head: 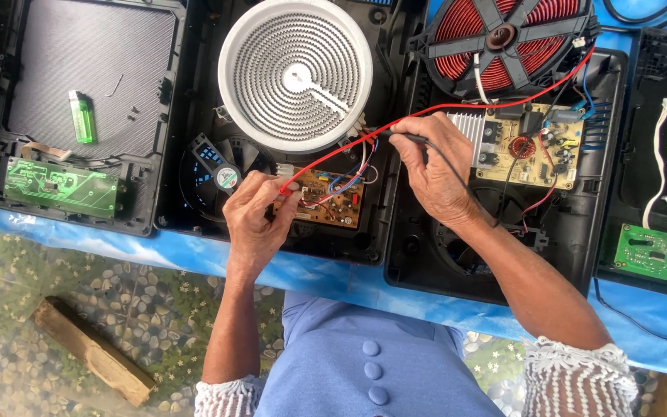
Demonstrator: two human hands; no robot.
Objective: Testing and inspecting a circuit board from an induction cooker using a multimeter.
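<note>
A red probe [287,185] is pinched between the fingertips of the left hand [256,216], its tip set on the brown circuit board [332,201] just beside that hand. A black probe [404,137] is pinched by the right hand [434,166], just below the white round heating plate [295,73].

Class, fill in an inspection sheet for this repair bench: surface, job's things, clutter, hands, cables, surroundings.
Surface: blue table cover, opened black cooker housings on it.
Job's things: small brown circuit board; round white coiled heating element.
Clutter: green lighter.
Hands: left hand pinches red probe; right hand holds black probe.
Cables: red lead crosses the housings.
Surroundings: pebble-pattern floor, wooden block.
</note>
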